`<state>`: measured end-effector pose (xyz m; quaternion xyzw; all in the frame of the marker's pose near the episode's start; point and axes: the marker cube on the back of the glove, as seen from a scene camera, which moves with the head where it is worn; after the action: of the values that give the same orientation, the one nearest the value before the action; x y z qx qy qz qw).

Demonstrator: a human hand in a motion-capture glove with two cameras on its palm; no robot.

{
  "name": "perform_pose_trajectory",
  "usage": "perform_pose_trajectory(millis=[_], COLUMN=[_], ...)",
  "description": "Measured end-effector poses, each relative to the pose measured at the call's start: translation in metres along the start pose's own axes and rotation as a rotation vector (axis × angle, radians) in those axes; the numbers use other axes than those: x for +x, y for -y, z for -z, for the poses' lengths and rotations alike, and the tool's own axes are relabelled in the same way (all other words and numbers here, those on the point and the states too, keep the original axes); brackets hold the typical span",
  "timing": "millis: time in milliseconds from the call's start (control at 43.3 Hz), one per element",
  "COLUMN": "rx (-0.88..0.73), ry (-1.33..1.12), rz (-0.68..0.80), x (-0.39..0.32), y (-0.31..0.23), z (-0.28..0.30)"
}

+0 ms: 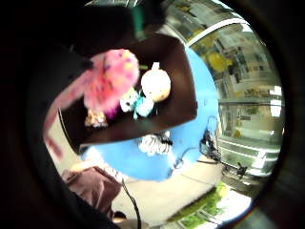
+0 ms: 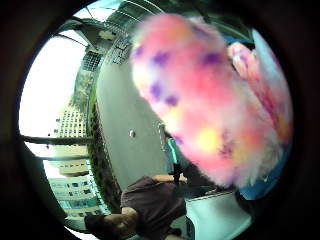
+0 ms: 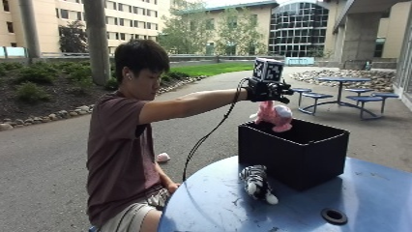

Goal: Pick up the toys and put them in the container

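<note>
A fluffy pink plush toy (image 3: 275, 116) with yellow and purple spots hangs just over the open black container (image 3: 293, 152). My gloved right hand (image 3: 267, 91) grips it from above, arm stretched out. In the thumb side palm view the pink toy (image 2: 200, 100) fills much of the picture. The little finger side palm view looks down past the pink toy (image 1: 112, 78) into the container (image 1: 183, 102), where a cream round toy (image 1: 156, 85), a teal toy (image 1: 143, 107) and a small brown toy (image 1: 95, 118) lie. A zebra plush (image 3: 257, 182) lies on the blue table (image 3: 212, 208) beside the container.
The round blue table has a centre hole (image 3: 333, 215) near its front. The person sits at the table's left edge. A small pink object (image 3: 163, 157) lies on the pavement behind. Blue picnic tables (image 3: 341, 94) stand far off.
</note>
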<state>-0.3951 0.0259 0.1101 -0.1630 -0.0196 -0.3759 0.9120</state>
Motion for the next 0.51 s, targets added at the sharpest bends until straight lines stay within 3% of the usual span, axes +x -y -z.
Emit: perform_pose_trajectory(millis=[508], rx=[-0.093], ry=[-0.042], rz=[-0.119], x=[0.147], y=[-0.105], z=[0.022])
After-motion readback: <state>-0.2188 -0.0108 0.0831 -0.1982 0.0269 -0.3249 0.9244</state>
